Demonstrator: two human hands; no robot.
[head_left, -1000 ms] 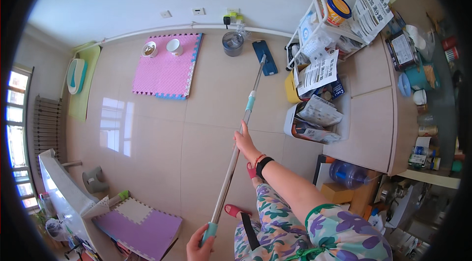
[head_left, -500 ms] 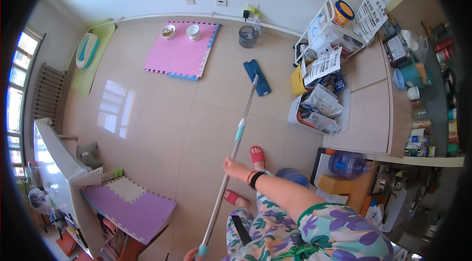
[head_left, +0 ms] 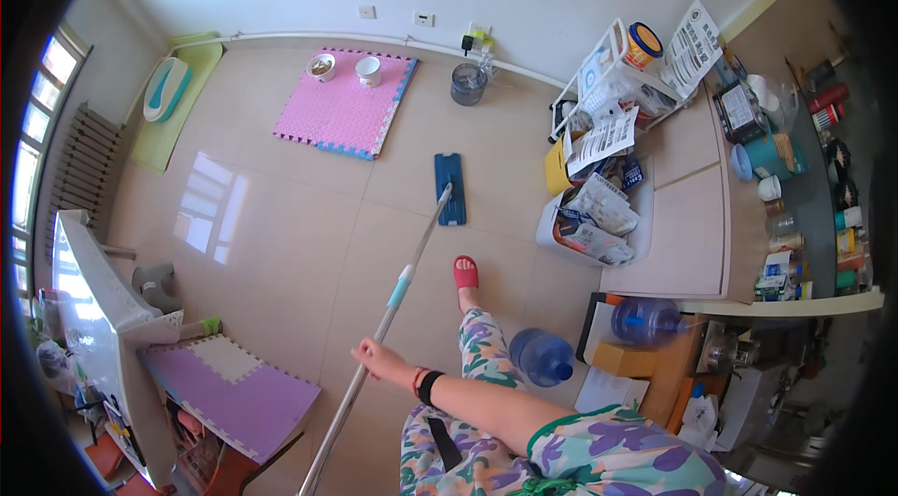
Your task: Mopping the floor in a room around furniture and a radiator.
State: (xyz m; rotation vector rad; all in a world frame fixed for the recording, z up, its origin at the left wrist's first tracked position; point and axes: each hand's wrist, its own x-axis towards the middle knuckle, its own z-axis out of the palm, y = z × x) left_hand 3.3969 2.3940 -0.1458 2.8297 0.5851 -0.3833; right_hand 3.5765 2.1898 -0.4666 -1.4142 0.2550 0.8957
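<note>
Right fingers (head_left: 368,355) curl closed round the mop pole (head_left: 399,289); left fingers, I can't tell. Blue bottle (head_left: 540,356) lies near right; packets (head_left: 603,204) fill the white bin (head_left: 549,236).

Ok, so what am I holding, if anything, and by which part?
A flat mop: your right hand grips its silver pole, below the teal collar. Your left hand is out of view, so its hold can't be told.

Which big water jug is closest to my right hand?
The floor jug beside your trouser leg; the other jug sits farther right, by the brown box.
</note>
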